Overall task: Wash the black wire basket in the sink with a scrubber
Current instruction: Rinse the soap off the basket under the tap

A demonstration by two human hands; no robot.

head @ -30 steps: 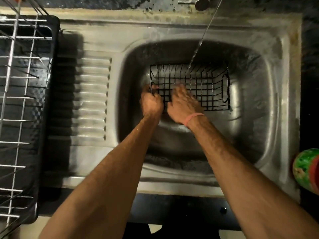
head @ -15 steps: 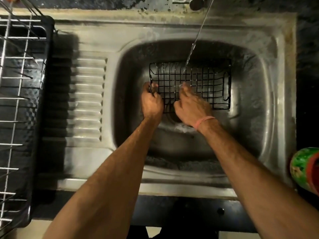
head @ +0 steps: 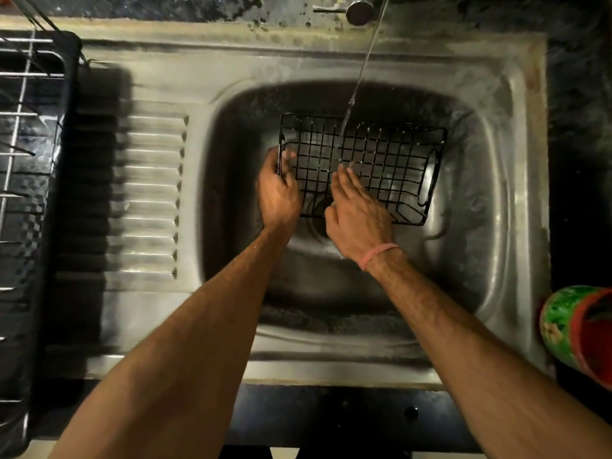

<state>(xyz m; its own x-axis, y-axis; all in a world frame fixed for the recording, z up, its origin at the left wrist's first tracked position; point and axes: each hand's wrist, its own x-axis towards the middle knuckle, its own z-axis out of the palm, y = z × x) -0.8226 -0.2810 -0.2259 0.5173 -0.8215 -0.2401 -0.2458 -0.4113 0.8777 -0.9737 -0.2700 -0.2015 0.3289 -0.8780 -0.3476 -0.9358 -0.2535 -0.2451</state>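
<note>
Down in the steel sink [head: 490, 207], the black wire basket [head: 381, 160] sits tilted over the drain, held at its left end by the left hand [head: 278, 193], whose fingers curl round the end wire — thumb inside, knuckles out. Just right of that grip, the right hand [head: 357, 213] lies on the basket's near mesh with fingers straight and close together; whether a scrubber is under the palm cannot be told. Beyond the right fingertips a thin stream of water [head: 361, 71] from the tap [head: 359, 9] strikes the mesh. Nothing but water shows inside the basket. Far left of the grip stands a dish rack [head: 29, 160]; far right — a green and red cup [head: 576, 329].
</note>
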